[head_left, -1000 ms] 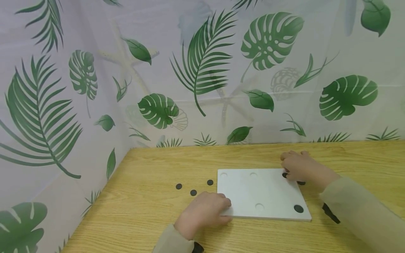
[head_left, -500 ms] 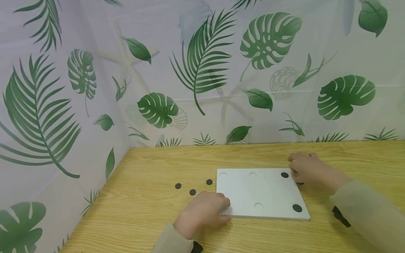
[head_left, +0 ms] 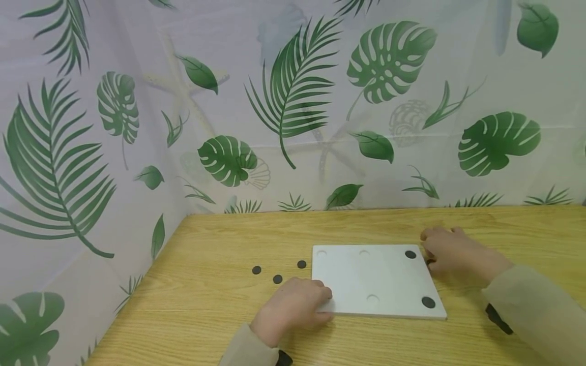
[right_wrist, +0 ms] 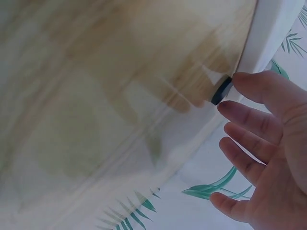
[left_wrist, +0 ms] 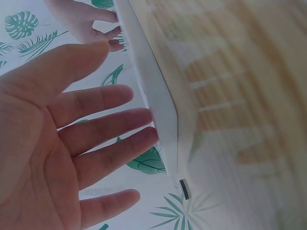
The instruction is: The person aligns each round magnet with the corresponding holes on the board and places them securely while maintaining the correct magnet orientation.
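A white board (head_left: 366, 274) with shallow round recesses lies flat on the table. Two black discs sit in its right-hand recesses: a far disc (head_left: 410, 254) and a near disc (head_left: 428, 302). My left hand (head_left: 295, 307) rests at the board's near left corner; the left wrist view shows its fingers mostly straight, their tips against the board's edge. Beyond the board's right edge, my right hand (head_left: 455, 251) has thumb and index finger at opposite sides of another black disc (right_wrist: 221, 90) on the table, pinching it. In the head view that hand hides most of this disc.
Left of the board lie three loose black discs, among them a left disc (head_left: 257, 270) and a disc nearest the board (head_left: 301, 264). A leaf-patterned cloth (head_left: 320, 101) hangs behind and to the left of the wooden table (head_left: 192, 315).
My right hand has drawn back rightward from the board's far right corner, uncovering the disc there, and lowered to the loose disc beside the board. The left hand stays in place.
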The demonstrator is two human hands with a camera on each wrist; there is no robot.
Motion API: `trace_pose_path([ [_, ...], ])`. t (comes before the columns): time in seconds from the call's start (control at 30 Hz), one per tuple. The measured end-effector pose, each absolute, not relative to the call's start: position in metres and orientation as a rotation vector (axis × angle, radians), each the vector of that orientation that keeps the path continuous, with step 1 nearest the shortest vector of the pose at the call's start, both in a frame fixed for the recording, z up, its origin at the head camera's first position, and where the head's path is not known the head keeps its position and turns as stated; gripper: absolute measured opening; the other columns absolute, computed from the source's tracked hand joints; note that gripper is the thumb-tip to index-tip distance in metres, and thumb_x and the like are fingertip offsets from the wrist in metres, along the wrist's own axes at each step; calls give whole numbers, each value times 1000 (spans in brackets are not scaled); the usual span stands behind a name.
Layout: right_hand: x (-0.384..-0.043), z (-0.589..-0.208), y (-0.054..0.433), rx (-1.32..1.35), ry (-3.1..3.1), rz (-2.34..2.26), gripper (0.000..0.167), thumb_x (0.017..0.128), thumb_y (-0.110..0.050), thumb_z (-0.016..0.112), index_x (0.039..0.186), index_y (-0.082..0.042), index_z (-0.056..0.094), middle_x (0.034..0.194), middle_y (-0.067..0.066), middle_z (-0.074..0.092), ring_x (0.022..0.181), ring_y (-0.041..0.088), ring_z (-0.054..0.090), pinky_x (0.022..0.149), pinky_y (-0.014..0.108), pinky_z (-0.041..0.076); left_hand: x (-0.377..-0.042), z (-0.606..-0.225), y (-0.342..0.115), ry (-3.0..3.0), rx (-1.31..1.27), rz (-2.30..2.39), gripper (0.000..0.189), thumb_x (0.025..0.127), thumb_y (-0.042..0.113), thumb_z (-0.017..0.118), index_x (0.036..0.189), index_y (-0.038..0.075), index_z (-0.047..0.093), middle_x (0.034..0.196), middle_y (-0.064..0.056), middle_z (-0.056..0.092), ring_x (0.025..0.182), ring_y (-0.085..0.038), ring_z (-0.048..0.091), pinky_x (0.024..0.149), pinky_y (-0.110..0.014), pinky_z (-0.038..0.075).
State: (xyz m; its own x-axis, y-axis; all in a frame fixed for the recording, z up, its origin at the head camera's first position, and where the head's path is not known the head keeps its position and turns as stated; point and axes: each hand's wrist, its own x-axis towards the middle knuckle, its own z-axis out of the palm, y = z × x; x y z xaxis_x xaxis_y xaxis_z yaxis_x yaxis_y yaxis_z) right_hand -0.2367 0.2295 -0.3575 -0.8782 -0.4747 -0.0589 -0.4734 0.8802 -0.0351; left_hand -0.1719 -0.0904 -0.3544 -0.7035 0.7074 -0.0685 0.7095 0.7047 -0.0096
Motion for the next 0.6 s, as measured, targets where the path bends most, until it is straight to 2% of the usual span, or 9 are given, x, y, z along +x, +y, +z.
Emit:
trace_pose_path([
  [0.27,-239,-361,232,-777,2979,3,25,67,-12,68,55,-18,47,95,8,53,88,32,45,69,62,28,-173,-352,-90,2837,1173,-57,20,80,36,62,81,16,61,65,10,45,55,-5,40,50,-21,32],
  [0.6,-241,-360,234,-802,2969,21,26,66,-9,68,55,-17,46,90,4,51,77,25,42,62,52,31,-174,-349,-89,2829,1171,-57,20,80,36,62,80,16,61,65,10,45,55,-5,39,50,-21,32],
])
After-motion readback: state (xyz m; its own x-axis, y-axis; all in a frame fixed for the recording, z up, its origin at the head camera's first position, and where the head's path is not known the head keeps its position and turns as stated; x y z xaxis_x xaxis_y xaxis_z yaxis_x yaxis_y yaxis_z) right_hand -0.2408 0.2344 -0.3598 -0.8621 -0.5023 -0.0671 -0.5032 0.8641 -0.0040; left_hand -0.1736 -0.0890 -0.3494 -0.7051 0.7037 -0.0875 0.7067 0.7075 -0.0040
